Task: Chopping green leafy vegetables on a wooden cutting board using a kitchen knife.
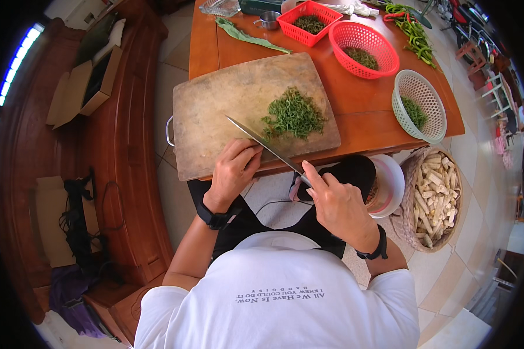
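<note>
My right hand (342, 203) grips the handle of a kitchen knife (272, 149). The long blade slants up and left over the front part of a worn wooden cutting board (218, 104). Close against the blade, my left hand (238, 170) rests at the board's front edge with its fingers curled. Whether anything is under those fingers is hidden. A loose heap of chopped green leaves (294, 114) lies on the board's right half, just beyond the blade. At the board's left end is a metal handle (169, 131).
Beyond the board are a large green leaf (248, 37), a metal cup (269, 20), a red square basket (288, 27) and a red round colander (386, 54), with green chilies (419, 43) farther right. A pale colander (434, 100) holds greens. Corncobs fill a woven basket (408, 209) below.
</note>
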A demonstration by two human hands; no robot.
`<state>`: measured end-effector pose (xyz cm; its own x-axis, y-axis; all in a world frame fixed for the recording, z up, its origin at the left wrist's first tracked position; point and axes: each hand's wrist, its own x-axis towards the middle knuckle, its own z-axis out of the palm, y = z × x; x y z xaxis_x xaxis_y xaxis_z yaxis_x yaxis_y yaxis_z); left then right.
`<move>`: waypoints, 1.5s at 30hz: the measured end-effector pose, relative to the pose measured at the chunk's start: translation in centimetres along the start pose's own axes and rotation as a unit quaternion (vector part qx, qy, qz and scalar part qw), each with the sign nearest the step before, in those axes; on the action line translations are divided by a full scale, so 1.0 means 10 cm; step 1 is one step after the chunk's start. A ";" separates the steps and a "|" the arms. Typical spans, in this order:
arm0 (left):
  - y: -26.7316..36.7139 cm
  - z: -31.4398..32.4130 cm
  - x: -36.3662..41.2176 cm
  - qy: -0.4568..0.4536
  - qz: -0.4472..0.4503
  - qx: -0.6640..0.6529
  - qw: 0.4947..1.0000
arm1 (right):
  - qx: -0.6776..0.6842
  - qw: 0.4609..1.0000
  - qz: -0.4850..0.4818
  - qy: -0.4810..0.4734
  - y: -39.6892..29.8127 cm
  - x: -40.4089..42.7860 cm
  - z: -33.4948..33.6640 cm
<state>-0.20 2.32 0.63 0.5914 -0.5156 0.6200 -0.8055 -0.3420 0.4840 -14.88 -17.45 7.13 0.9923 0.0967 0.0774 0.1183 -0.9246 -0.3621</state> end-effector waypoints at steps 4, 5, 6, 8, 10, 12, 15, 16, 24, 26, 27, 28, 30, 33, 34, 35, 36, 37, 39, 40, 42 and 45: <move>0.00 0.01 0.03 0.003 0.009 0.000 1.000 | 0.002 1.000 -0.007 0.005 0.00 0.02 0.01; 0.01 0.00 0.04 0.002 0.009 0.002 1.000 | -0.002 1.000 -0.009 0.006 0.00 0.03 0.01; 0.01 0.00 0.04 0.000 0.008 0.005 1.000 | -0.001 1.000 -0.009 0.006 -0.01 0.04 0.02; 0.00 -0.01 0.04 -0.003 0.005 0.006 1.000 | 0.001 1.000 -0.006 0.004 -0.02 0.07 0.02; 0.00 0.00 0.04 -0.005 0.003 0.006 1.000 | 0.014 1.000 -0.003 0.009 -0.03 0.14 0.06; 0.02 -0.01 0.06 0.000 0.003 0.002 1.000 | 0.027 1.000 -0.001 0.015 -0.02 0.23 0.13; -0.01 0.01 0.05 0.005 0.001 -0.014 1.000 | 0.049 0.998 -0.005 0.038 0.04 0.32 0.24; -0.02 0.01 0.05 0.006 0.002 -0.013 1.000 | 0.059 0.997 -0.004 0.044 0.06 0.34 0.26; -0.01 0.02 0.04 0.012 -0.003 -0.005 1.000 | 0.046 0.999 0.003 0.011 0.03 0.11 -0.03; 0.00 0.01 0.05 0.010 -0.003 -0.006 1.000 | 0.025 1.000 0.005 -0.008 0.02 0.06 -0.08; 0.01 0.01 0.06 0.007 -0.003 -0.006 1.000 | 0.025 1.000 0.006 -0.008 0.02 0.04 -0.09; 0.01 0.00 0.06 0.007 -0.004 -0.006 1.000 | 0.017 1.000 0.003 -0.008 0.02 0.03 -0.10; 0.01 0.00 0.06 0.002 -0.006 -0.006 1.000 | 0.008 1.000 0.001 -0.009 0.01 0.01 -0.11; -0.01 0.00 0.04 -0.004 -0.007 -0.004 1.000 | 0.002 1.000 -0.001 -0.007 -0.02 0.02 -0.12; -0.01 0.00 0.04 -0.005 -0.007 -0.004 1.000 | -0.004 1.000 -0.001 -0.010 -0.02 0.02 -0.12; -0.02 0.01 0.04 -0.007 -0.008 -0.004 1.000 | -0.010 1.000 0.000 -0.013 -0.02 0.02 -0.12; -0.02 0.01 0.04 -0.009 -0.010 -0.003 1.000 | -0.009 1.000 0.000 -0.013 -0.03 0.02 -0.11; -0.02 0.01 0.04 -0.010 -0.010 -0.003 1.000 | -0.005 1.000 -0.001 -0.015 -0.02 0.02 -0.11; -0.01 0.01 0.04 -0.006 -0.020 0.001 1.000 | -0.001 1.000 -0.001 -0.018 -0.02 0.03 -0.09; -0.01 0.01 0.04 -0.006 -0.021 0.001 1.000 | 0.003 1.000 -0.001 -0.019 -0.01 0.04 -0.08; 0.00 0.01 0.05 -0.002 -0.012 0.002 1.000 | 0.006 1.000 -0.001 -0.020 0.00 0.08 -0.04; -0.02 0.02 0.05 -0.003 -0.012 -0.008 1.000 | 0.041 0.999 0.003 0.000 0.07 0.19 0.13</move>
<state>0.25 1.97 0.70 0.6100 -0.5122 0.6046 -0.7906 -0.3423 0.5077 -12.88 -17.46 5.86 0.9930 0.0909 0.0758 0.1151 -0.8919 -0.4374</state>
